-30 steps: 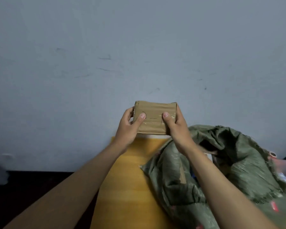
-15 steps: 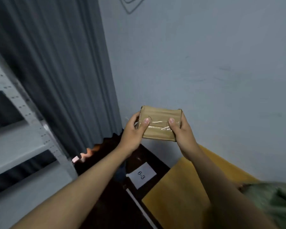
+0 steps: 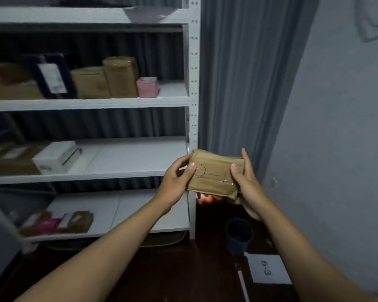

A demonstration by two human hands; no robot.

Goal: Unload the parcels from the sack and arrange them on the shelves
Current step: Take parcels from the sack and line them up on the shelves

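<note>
Both hands hold one small brown parcel (image 3: 215, 173) up in front of the white shelves (image 3: 127, 174), level with the middle board and just past the right upright. The left hand (image 3: 175, 184) pinches its left end, thumb on the face; the right hand (image 3: 246, 182) clasps the right end, fingers curled behind. The grip is at the edges only, and the taped wrap looks slick, so I reckon a loosened thumb could let it drop to the dark floor by the blue cup (image 3: 238, 235). Swung left carelessly, it might knock the upright or nudge the white box (image 3: 55, 156) already on that board. The scrawled marking is blurred, so it could go on the wrong shelf.
</note>
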